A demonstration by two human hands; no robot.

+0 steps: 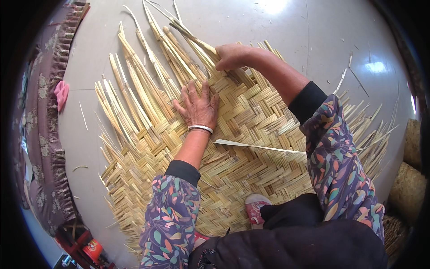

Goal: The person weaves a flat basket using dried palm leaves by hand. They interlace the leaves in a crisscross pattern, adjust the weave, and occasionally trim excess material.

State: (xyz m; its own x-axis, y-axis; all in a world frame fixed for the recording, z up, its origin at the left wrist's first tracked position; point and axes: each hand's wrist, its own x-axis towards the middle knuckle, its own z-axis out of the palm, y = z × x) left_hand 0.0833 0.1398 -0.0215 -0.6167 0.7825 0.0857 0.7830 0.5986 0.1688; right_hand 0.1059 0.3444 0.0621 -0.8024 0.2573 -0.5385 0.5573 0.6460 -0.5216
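A large mat (251, 116) of flat, straw-coloured reed strips lies on the floor, woven in a slanting pattern. Long loose strips (143, 74) fan out from its far edge. My left hand (197, 106) presses on the weave near that edge, fingers spread, with a white bangle at the wrist. Just beyond it and to the right, my right hand (230, 57) is closed around a bundle of reed strips (199, 44) whose free ends point far left. Its fingertips are partly hidden. One pale narrow strip (260, 146) lies across the weave, right of my left wrist.
My foot in a red shoe (256, 208) stands on the mat. At the left hangs a purple ruffled cloth (45, 125), with a pink cloth (62, 95) beside it. Rolled woven bundles (406, 186) stand at the right rim. Small reed scraps dot the grey floor (331, 27).
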